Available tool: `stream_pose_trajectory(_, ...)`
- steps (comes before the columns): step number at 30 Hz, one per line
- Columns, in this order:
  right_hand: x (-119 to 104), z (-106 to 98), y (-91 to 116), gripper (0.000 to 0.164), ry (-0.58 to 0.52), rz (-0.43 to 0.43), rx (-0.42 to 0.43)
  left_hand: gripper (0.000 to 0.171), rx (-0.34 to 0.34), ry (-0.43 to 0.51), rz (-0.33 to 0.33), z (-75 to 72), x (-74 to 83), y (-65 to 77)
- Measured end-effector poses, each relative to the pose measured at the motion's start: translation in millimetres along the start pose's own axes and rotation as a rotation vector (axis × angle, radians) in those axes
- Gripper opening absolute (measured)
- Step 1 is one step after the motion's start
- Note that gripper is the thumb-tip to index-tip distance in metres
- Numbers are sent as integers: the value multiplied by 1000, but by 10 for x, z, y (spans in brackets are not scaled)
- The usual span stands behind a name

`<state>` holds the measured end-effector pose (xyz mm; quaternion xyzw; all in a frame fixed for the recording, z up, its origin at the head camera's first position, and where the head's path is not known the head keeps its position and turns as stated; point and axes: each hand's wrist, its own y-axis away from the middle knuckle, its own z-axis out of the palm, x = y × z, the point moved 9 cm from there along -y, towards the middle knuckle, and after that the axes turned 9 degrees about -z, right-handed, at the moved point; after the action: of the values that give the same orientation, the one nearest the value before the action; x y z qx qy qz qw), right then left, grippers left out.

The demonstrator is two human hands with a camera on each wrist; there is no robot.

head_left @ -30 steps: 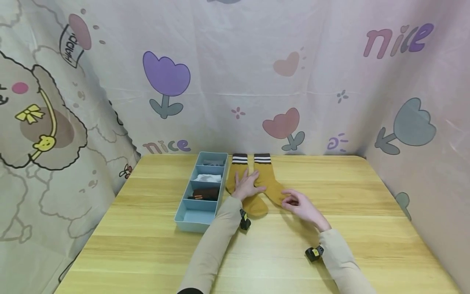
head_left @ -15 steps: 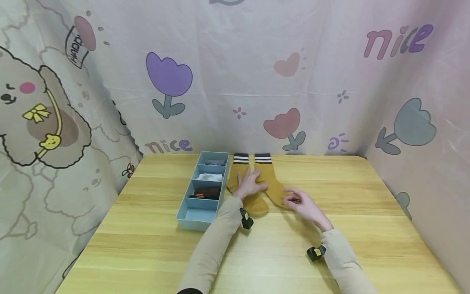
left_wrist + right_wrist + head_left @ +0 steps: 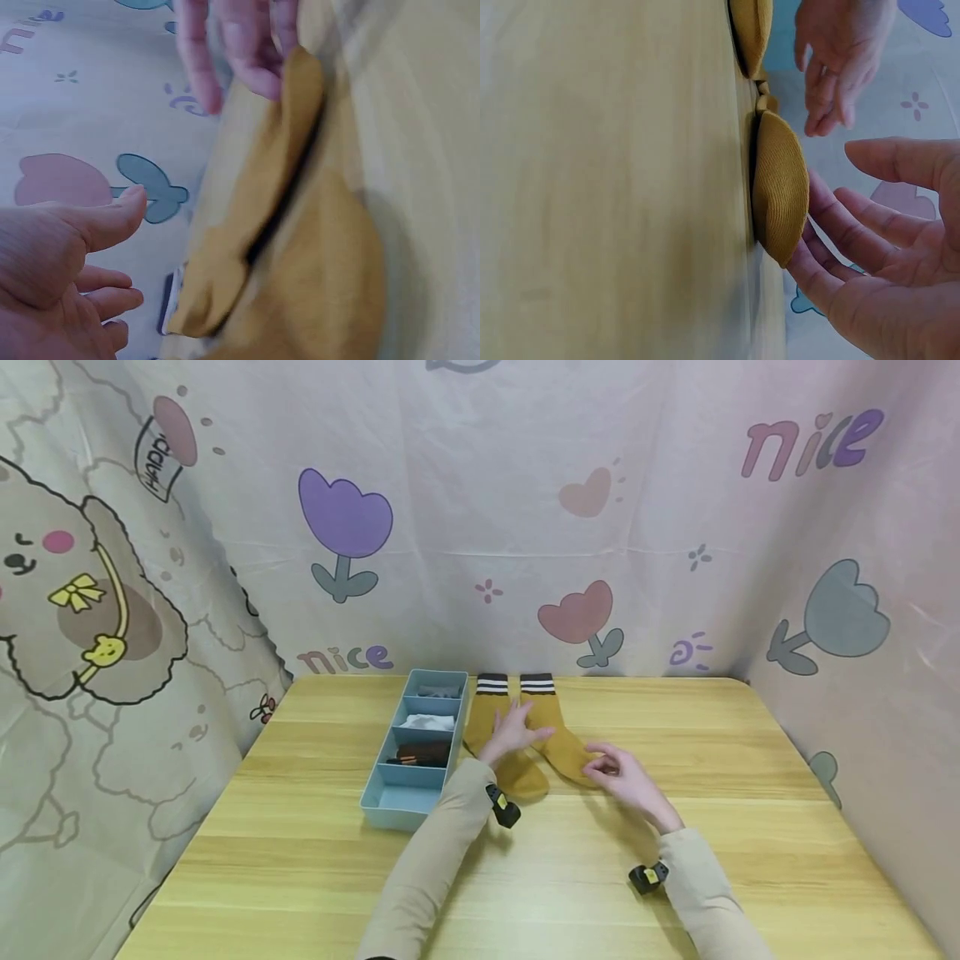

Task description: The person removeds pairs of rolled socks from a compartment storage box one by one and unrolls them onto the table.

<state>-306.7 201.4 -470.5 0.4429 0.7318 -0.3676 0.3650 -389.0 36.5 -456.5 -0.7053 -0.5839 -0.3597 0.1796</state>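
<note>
Two mustard-yellow socks with dark, white-striped cuffs lie side by side on the table, the left sock [image 3: 525,777] partly covered by my left arm and hand. My left hand [image 3: 513,735] is over the socks with its fingers spread; in the left wrist view its thumb and fingers are apart, holding nothing. At the toe of the right sock [image 3: 566,750] is my right hand [image 3: 624,781]. In the right wrist view its relaxed fingers [image 3: 832,274] touch the side of that sock's toe [image 3: 781,187], while the thumb stands away from it.
Left of the socks stands a blue-grey divided box [image 3: 390,820]. From the back, its compartments hold grey cloth [image 3: 438,692], white cloth [image 3: 427,722] and a dark brown bundle [image 3: 426,753]. A patterned curtain [image 3: 465,527] hangs behind the wooden table [image 3: 750,760].
My left hand has lifted off the socks, its fingers shifting slightly to the right. The right sock's toe and my right hand have moved a little to the right.
</note>
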Motion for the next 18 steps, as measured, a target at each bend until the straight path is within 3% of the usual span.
stream_pose_trajectory(6,-2,-11,9,47,0,17,20,74,-21,83,5,-113,69,54)
stream_pose_trajectory(12,-36,-85,7,45,-8,-1,88,78,-44,181,-48,-168,69,108)
stream_pose_trajectory(18,-84,-108,-3,44,-18,-22,101,78,-54,256,-21,-247,142,178)
